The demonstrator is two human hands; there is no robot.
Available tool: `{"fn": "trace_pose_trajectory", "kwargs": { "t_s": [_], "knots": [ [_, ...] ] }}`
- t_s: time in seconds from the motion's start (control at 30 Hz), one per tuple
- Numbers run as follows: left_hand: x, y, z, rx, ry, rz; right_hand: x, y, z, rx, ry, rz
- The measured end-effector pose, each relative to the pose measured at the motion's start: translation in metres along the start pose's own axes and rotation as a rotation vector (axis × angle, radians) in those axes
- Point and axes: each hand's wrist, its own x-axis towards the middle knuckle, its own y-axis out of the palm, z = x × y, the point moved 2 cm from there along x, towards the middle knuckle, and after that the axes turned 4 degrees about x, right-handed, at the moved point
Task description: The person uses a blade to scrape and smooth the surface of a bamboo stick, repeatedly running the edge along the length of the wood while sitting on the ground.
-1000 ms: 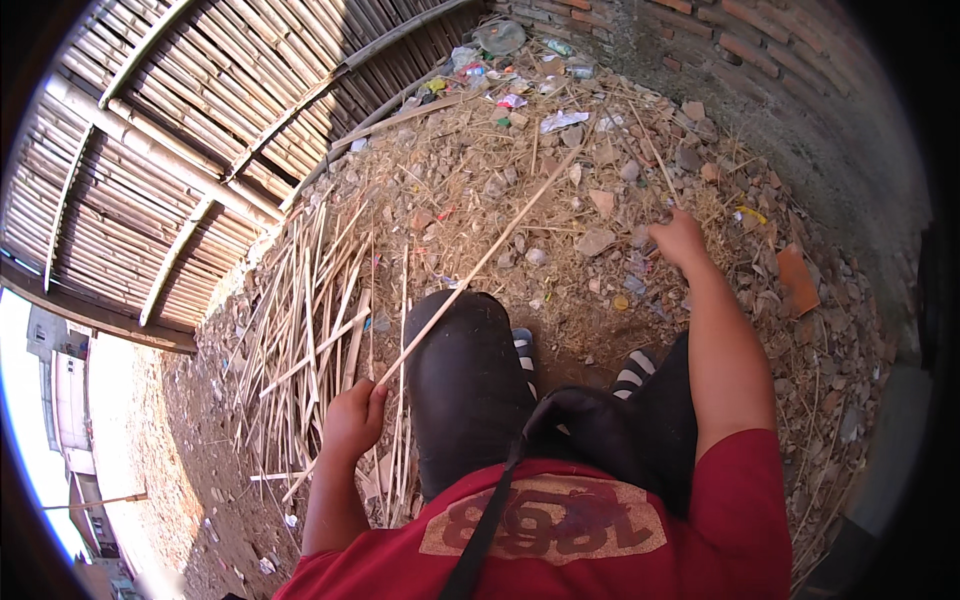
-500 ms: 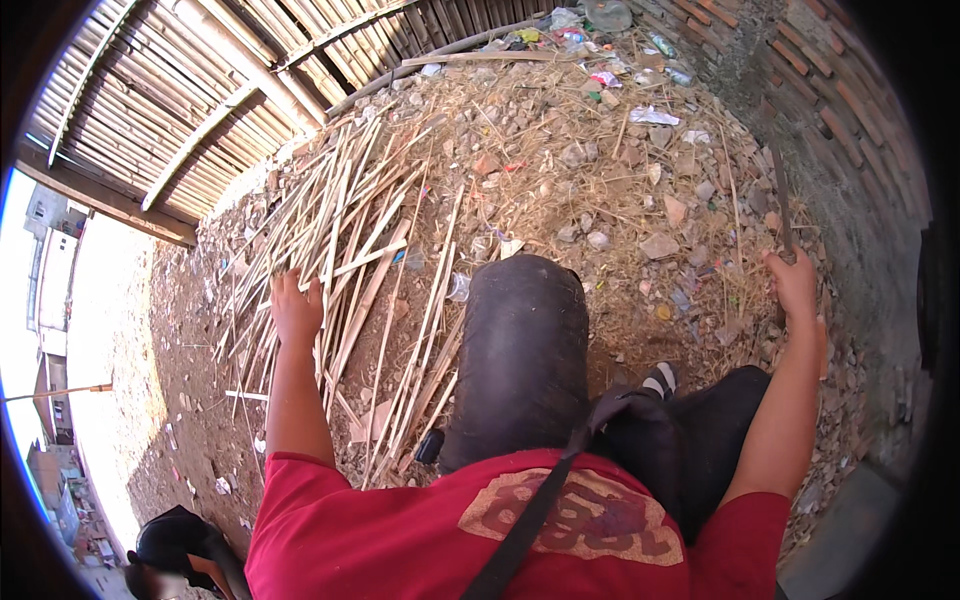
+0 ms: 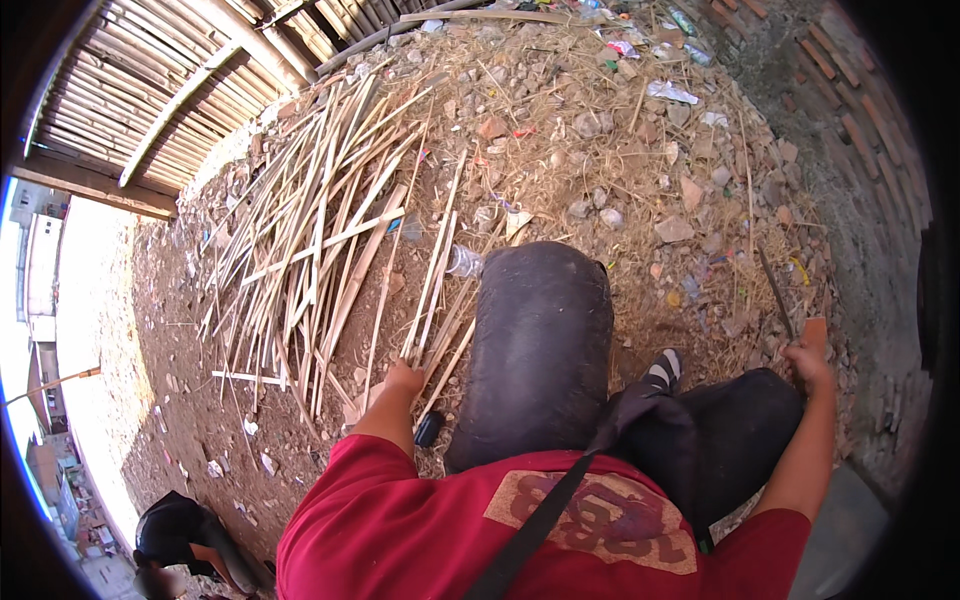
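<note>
My left hand (image 3: 404,378) is low over the near ends of a few pale split bamboo strips (image 3: 440,270), its fingers closed around a strip; the arm hides the strip's lower end. My right hand (image 3: 812,362), at the far right, grips a long, thin, dark blade-like tool (image 3: 776,292) by its near end, and the tool points away from me. A big heap of bamboo strips (image 3: 325,220) lies crisscrossed to the left. Between my hands is my dark-trousered knee (image 3: 545,340).
Stones, straw and litter cover the ground (image 3: 620,190). A brick wall (image 3: 860,150) rises on the right, with a piece of brick (image 3: 816,332) beside my right hand. A bamboo-pole structure (image 3: 150,100) stands at upper left. Another person (image 3: 185,540) is at lower left.
My left hand has moved right and nearer, from the big heap to the separate strips, and its fingers have closed. My right hand has come nearer with the blade-like tool, which now tilts more left.
</note>
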Motion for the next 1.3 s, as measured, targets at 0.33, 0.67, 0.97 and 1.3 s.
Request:
{"fn": "trace_pose_trajectory", "kwargs": {
  "t_s": [0.33, 0.67, 0.97, 1.3],
  "knots": [
    [0.015, 0.016, -0.002, 0.024, -0.088, -0.03, -0.011, 0.012, 0.027, -0.042, 0.086, 0.039],
    [-0.011, 0.003, 0.009, -0.146, 0.078, -0.215, -0.001, 0.014, 0.027, -0.07, 0.034, 0.095],
    [-0.03, -0.015, 0.027, -0.276, 0.167, -0.446, -0.006, 0.015, 0.027, -0.047, -0.023, 0.091],
    [-0.037, -0.043, 0.032, -0.329, 0.222, -0.567, -0.027, 0.019, 0.05, 0.048, -0.091, 0.146]
  ]
}}
